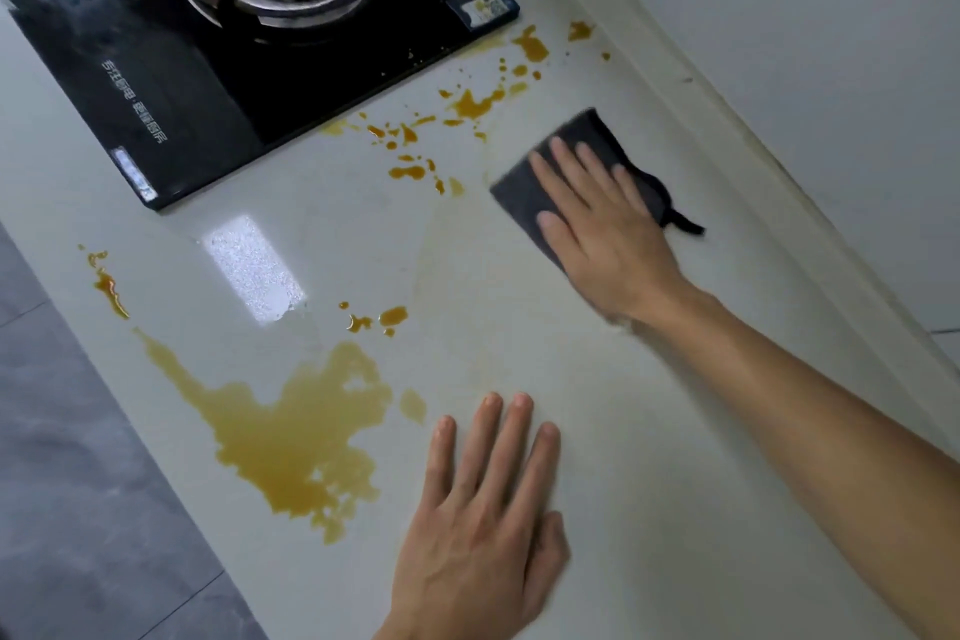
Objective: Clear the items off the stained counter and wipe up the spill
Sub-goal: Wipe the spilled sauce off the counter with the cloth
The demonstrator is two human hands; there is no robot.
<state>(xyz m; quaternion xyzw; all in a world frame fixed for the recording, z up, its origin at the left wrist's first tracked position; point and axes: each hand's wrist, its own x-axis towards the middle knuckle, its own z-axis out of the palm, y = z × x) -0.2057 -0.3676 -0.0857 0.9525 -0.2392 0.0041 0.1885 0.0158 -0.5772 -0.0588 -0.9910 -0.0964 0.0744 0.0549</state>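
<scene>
Your right hand [597, 218] lies flat on a dark grey cloth [524, 195], fingers straight and spread, pressing it onto the pale counter [675, 457] near the back wall [805, 16]. The hand looks a bit blurred, so you're likely mid-wipe. Your left hand [483, 499] rests flat on bare counter at the near edge, fingers straight and together, holding nothing, just beside the big puddle.

Progress: no loose items show on the counter, so the clearing part looks done. The wiping is partly done at best. A faint smeared band runs from the cloth down toward your left hand, which reads as a stretch already wiped.

Left to do:
- the big orange-brown puddle [296, 431] at the near left, untouched
- small drops [389, 317] just above it
- a streak [109, 286] by the front edge at far left
- splatter [467, 107] along the edge of the black stove [171, 83], left of and beyond the cloth
- a few spots [579, 31] up by the wall

Most of the spill is still wet on the counter. Call it well under half finished.
</scene>
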